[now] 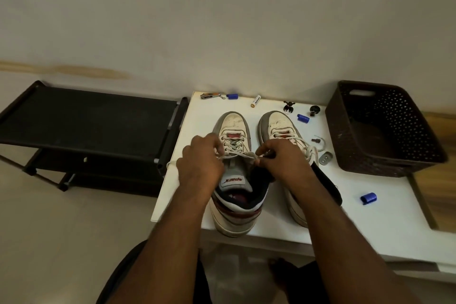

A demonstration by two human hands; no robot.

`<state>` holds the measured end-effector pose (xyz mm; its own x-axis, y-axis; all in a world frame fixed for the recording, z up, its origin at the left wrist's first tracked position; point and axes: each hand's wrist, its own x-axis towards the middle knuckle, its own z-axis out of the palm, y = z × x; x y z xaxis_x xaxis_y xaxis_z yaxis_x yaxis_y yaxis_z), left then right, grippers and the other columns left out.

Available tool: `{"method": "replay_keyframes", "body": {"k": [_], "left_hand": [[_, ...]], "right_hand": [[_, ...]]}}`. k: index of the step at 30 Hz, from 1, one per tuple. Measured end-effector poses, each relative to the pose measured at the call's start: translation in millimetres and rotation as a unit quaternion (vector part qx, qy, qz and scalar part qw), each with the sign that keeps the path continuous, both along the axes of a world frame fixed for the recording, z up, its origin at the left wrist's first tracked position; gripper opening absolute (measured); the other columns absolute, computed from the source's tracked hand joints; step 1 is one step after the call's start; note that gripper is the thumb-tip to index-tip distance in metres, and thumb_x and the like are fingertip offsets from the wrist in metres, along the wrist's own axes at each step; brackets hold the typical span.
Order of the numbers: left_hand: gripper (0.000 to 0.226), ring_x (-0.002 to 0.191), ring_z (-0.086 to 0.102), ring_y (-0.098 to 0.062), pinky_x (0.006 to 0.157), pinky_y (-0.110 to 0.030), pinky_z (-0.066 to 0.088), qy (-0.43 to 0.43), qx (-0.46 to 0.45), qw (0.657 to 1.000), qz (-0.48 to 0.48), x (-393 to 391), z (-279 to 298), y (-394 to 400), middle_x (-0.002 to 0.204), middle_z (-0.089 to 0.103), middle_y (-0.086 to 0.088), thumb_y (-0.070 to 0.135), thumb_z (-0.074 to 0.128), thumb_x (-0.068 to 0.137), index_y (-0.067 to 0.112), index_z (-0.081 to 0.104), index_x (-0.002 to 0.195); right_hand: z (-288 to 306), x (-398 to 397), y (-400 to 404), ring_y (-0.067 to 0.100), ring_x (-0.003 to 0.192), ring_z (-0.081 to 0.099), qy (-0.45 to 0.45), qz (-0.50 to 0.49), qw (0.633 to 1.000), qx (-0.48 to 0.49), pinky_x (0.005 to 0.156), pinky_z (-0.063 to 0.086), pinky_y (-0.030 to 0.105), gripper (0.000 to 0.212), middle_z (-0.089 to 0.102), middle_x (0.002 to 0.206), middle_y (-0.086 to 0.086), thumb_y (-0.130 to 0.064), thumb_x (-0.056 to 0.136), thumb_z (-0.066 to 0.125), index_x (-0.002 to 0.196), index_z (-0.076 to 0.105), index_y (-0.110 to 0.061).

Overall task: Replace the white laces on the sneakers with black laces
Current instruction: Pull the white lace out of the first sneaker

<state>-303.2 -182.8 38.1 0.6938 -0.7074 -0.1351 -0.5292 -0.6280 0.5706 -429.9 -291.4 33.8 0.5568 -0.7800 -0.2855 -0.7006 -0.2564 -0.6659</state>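
- Rack (84,121): black, well left of the hands, beside the table.
- Table (385,187): white, under both hands.
- Basket (385,131): dark, perforated, well right of the right hand, on the table.
- Left sneaker (234,173): white and grey, between the hands, toe pointing away.
- Right sneaker (281,126): just beyond and beneath the right hand.
- Left hand (201,163): fingers curled, pinching the white lace (238,154) at the left eyelets.
- Right hand (281,160): thumb and forefinger pinching the same lace at the right eyelets.
- Black strip (328,185): by the right wrist; lace or insole, cannot tell.
- Blue caps (368,198): scattered right of and beyond the hands.
- Battery (256,100): beyond the sneakers' toes.
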Motion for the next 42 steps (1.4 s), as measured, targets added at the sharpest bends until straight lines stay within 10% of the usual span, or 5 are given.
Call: {"method": "replay_keyframes", "body": {"k": [10, 20, 28, 34, 42], "left_hand": [[0.012, 0.113, 0.049, -0.02, 0.089, -0.039, 0.029, -0.101, 0.039, 0.994, -0.028, -22, -1, -26, 0.121, 0.057, 0.005, 0.029, 0.072, 0.085, 0.03, 0.071, 0.097], [0.033, 0.114, 0.049, -0.014, 0.095, -0.038, 0.048, 0.186, -0.181, 0.965, 0.033, 3, -6, -21, 0.121, 0.049, 0.008, 0.017, 0.07, 0.084, 0.031, 0.062, 0.113], [0.015, 0.11, 0.056, -0.018, 0.092, -0.037, 0.04, 0.005, -0.092, 0.995, 0.033, -8, 0, -26, 0.108, 0.06, 0.006, 0.023, 0.073, 0.084, 0.028, 0.063, 0.075], [0.014, 0.102, 0.056, -0.016, 0.09, -0.032, 0.051, 0.182, -0.395, 0.817, 0.379, 19, -2, -19, 0.117, 0.05, -0.003, 0.013, 0.057, 0.094, 0.019, 0.049, 0.104], [0.012, 0.142, 0.024, -0.027, 0.11, -0.055, 0.025, 0.079, 0.022, 0.996, -0.042, -9, -2, -24, 0.152, 0.034, 0.004, 0.038, 0.074, 0.08, 0.041, 0.063, 0.086]], "right_hand": [[2, 3, 1, 0.022, 0.071, 0.07, 0.027, 0.05, 0.998, 0.007, 0.066, 0.061, 0.038, 0.019, 0.071, 0.094, 0.01, -0.013, 0.088, 0.065, 0.105, 0.073, -0.014], [8, 2, 0, 0.023, 0.077, 0.07, 0.03, 0.05, 0.997, 0.052, 0.069, 0.061, 0.039, 0.023, 0.069, 0.101, 0.009, -0.012, 0.09, 0.063, 0.111, 0.07, -0.013], [5, 2, -1, 0.021, 0.076, 0.069, 0.007, 0.03, 0.997, 0.075, 0.062, 0.061, 0.036, 0.033, 0.065, 0.109, 0.009, -0.012, 0.088, 0.066, 0.12, 0.064, -0.02], [5, 1, 0, 0.019, 0.073, 0.068, 0.003, 0.03, 0.997, 0.073, 0.059, 0.06, 0.031, 0.037, 0.063, 0.112, 0.006, -0.009, 0.087, 0.064, 0.122, 0.061, -0.024], [4, 6, 3, 0.019, 0.094, 0.065, 0.01, 0.026, 0.999, 0.035, 0.078, 0.059, 0.039, 0.031, 0.064, 0.115, 0.003, -0.021, 0.086, 0.069, 0.116, 0.065, -0.017]]}}
